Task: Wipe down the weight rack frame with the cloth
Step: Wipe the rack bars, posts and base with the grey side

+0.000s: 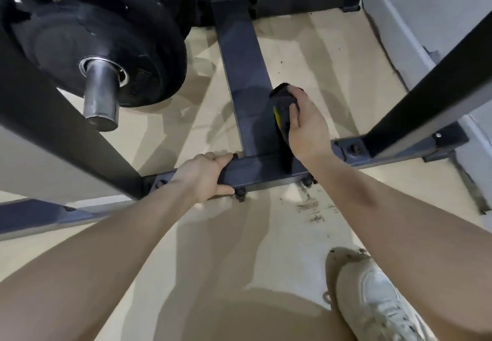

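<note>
Here, weight plates at 10 o'clock, white shoe at 5; beige floor. Left hand grips frame crossbar, right hand holds dark cloth.

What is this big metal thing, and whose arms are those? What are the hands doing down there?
The picture comes from a camera worn on a person's head, looking down, so the arms are the person's own. The metal thing is a weight rack frame, dark bars bolted together on a tan floor. At the top left, round black weight plates sit on a shiny steel bar. The right hand grips a dark cloth with a bit of yellow on it and holds it against the side of the middle bar to wipe it. The left hand holds the near crossbar, probably for balance. At the bottom right is the person's white shoe, and some dark crumbs of dirt lie on the floor near the bar.
</note>
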`<state>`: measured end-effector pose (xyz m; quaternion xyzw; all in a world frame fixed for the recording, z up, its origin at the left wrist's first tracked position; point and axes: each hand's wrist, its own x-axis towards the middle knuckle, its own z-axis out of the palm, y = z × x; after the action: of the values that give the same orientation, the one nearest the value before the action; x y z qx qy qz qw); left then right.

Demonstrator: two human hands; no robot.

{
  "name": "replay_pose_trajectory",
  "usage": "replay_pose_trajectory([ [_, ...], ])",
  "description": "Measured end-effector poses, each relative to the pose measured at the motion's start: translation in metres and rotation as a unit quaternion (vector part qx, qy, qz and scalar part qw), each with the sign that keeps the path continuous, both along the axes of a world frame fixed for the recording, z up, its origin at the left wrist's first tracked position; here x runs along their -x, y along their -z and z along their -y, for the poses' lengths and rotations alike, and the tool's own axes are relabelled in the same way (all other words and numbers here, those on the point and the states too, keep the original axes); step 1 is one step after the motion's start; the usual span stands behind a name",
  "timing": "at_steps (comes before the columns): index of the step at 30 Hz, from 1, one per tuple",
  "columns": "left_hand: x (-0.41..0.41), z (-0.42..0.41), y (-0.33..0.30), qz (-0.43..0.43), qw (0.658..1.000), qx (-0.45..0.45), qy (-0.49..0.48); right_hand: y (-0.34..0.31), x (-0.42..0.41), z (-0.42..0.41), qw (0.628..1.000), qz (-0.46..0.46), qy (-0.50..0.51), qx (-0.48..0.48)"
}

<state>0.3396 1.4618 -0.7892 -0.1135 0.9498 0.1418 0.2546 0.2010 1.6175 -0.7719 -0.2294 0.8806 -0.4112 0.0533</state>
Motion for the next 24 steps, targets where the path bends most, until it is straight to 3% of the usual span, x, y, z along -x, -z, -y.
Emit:
replay_pose_trajectory([
  [2,0.002,0.004,0.002,-0.004,1.000,-0.022,-0.008,0.028,0.002,0.002,0.967,-0.039,-0.185,-0.168],
  [4,0.007,0.007,0.000,-0.012,0.999,-0.048,-0.012,0.044,-0.004,-0.003,0.892,-0.107,-0.314,-0.308],
  [6,0.016,0.010,-0.005,-0.008,0.996,-0.083,-0.042,0.040,0.000,-0.009,0.853,-0.125,-0.391,-0.322],
  [9,0.029,0.006,-0.009,0.029,0.995,-0.045,-0.086,0.036,0.027,-0.007,0.814,-0.110,-0.460,-0.336],
  [11,0.033,-0.001,-0.005,0.040,0.995,-0.031,-0.084,0.040,0.045,0.012,0.811,-0.089,-0.447,-0.367],
  [14,0.033,-0.002,-0.003,0.058,0.989,-0.050,-0.127,0.047,0.055,0.040,0.851,-0.083,-0.372,-0.361],
  [20,0.034,0.000,-0.006,0.062,0.985,-0.075,-0.141,0.048,0.034,-0.002,0.837,-0.076,-0.486,-0.240],
  [24,0.034,-0.006,-0.004,0.065,0.985,-0.046,-0.154,0.050,0.061,0.043,0.840,-0.065,-0.458,-0.284],
])
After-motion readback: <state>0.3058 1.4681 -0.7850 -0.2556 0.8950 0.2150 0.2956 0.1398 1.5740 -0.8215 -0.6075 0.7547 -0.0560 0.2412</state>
